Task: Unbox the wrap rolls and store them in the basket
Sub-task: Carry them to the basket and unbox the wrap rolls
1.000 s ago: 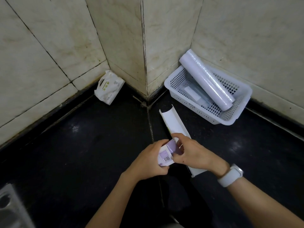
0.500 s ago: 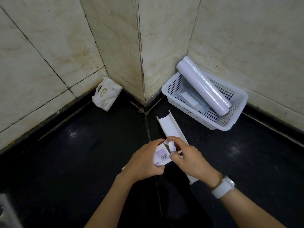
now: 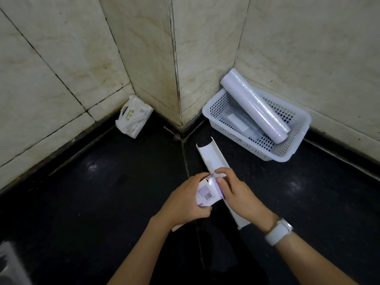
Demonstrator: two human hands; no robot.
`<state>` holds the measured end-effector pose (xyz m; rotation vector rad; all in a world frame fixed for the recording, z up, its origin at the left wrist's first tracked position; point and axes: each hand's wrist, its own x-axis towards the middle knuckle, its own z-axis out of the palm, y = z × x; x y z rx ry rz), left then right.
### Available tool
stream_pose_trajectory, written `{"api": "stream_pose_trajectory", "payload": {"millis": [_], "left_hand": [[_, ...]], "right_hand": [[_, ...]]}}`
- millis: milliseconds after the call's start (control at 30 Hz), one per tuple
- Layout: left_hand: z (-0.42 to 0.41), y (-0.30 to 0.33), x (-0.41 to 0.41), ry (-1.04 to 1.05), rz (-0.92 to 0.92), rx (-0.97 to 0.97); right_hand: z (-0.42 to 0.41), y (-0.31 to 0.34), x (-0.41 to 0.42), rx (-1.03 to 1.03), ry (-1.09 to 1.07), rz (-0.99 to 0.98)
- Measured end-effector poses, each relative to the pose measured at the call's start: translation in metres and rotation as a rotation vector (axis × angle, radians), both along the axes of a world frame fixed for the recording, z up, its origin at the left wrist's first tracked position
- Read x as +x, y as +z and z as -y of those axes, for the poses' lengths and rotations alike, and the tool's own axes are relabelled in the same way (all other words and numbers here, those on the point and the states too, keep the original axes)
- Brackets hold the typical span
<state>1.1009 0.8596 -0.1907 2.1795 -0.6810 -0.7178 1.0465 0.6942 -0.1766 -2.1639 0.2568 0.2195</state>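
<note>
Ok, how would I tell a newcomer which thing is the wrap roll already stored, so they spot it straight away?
Start at the tiled wall corner and look right to the white perforated plastic basket on the black floor. The long white cylindrical wrap roll lies slanted in it, upper end propped over the rim. Unlike the flat clear packet beneath, it is round and glossy.

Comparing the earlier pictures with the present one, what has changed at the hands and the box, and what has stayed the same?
Little has changed. The right hand has shifted its fingers at the end of the purple box, where a white flap now stands open. The left hand keeps gripping the box. The roll still leans in the basket, the empty white box still lies on the floor, and the plastic bag has not moved.
</note>
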Motion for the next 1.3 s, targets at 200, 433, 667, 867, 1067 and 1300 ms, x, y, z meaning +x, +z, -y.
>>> {"api": "stream_pose_trajectory", "payload": {"millis": [200, 433, 667, 867, 1067, 1300], "left_hand": [[0.003, 0.004, 0.002, -0.042, 0.021, 0.011], [0.003, 0.004, 0.002, -0.042, 0.082, 0.040], [-0.008, 0.004, -0.005, -0.044, 0.092, -0.011], [-0.007, 0.007, -0.005, 0.104, 0.003, -0.143], [-0.014, -0.003, -0.001, 0.167, -0.090, -0.214], [-0.012, -0.006, 0.003, 0.147, -0.057, -0.186]], "right_hand": [[0.001, -0.002, -0.005, 0.088, 0.119, 0.070], [0.000, -0.013, -0.006, 0.040, -0.039, 0.136], [0.022, -0.019, -0.005, 0.093, -0.191, 0.130], [0.006, -0.024, -0.012, -0.045, 0.052, 0.097], [0.006, -0.015, -0.015, -0.074, 0.007, 0.199], [0.012, -0.012, -0.014, -0.182, 0.048, 0.462]]}}
